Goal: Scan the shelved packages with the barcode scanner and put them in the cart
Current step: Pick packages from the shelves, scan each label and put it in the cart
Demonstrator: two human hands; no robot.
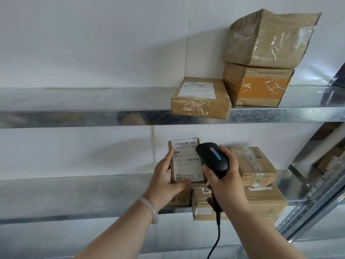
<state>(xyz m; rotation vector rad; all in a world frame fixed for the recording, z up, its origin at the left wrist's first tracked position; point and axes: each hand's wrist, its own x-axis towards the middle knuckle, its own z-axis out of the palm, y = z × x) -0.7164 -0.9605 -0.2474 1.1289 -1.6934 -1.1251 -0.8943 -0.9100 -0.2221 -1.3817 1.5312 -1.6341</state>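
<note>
one scanner (pixel 212 159), one held package (pixel 186 161) — three above

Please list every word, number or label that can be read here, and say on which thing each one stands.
Package held by the left hand: white label, digits under the barcode, perhaps ending "00 006"; the rest too blurred to read.
Flat package on the upper shelf: label too small to read.
Taped box on the lower shelf: print blurred, unreadable.
Barcode scanner: no text visible.
</note>
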